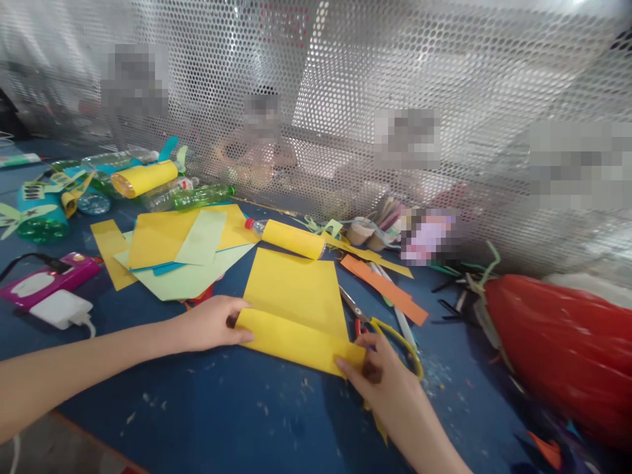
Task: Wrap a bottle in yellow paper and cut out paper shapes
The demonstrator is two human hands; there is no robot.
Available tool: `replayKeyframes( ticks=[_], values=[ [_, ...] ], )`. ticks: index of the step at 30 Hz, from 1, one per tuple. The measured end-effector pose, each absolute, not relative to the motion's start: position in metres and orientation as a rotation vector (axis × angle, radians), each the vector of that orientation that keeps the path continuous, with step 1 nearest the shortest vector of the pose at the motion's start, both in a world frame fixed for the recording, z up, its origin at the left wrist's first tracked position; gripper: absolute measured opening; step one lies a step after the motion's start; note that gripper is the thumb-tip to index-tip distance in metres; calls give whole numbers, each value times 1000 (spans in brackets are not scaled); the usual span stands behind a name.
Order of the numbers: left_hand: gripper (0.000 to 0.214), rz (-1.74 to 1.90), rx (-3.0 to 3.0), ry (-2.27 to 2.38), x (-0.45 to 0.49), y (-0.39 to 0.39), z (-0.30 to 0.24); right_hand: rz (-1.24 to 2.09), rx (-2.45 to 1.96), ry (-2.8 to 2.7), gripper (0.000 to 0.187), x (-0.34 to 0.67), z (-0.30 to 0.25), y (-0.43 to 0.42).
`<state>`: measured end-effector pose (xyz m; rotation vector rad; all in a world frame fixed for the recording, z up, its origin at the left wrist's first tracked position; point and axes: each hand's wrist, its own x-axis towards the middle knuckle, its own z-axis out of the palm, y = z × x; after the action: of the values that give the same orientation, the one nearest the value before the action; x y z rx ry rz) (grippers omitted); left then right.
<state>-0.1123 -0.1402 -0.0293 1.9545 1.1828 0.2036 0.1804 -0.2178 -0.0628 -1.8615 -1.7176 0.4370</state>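
Observation:
A sheet of yellow paper (299,286) lies on the blue table, its near edge curled up and over toward the far side. My left hand (214,324) pinches the left end of the curled part between thumb and fingers. At the right end, my right hand (380,368) grips the same edge, thumb on top. Just beyond the sheet rests a clear plastic bottle with a red cap, wrapped in yellow paper (293,239). Scissors with yellow handles (395,336) lie right beside my right hand, partly covered by it.
Yellow and pale green paper sheets (162,240) are piled at the left. Behind them lie several plastic bottles (205,195). A purple power strip (49,280) with a white plug sits far left. Orange paper (385,288) and a red plastic bag (557,349) are at right. A perforated metal screen (340,79) closes the back.

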Motion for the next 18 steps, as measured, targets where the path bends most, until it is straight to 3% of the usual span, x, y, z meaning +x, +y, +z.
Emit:
replayKeyframes(
  ticks=[4, 11, 18],
  values=[
    [54, 239, 1973, 1255, -111, -143, -36, 345, -1852, -1735, 33, 177, -62, -218],
    [57, 170, 2089, 1191, -114, -147, -31, 358, -1899, -1918, 20, 182, -64, -216],
    [29, 121, 2171, 965, -114, -146, -21, 341, -1876, -1985, 16, 181, -59, -216]
  ],
)
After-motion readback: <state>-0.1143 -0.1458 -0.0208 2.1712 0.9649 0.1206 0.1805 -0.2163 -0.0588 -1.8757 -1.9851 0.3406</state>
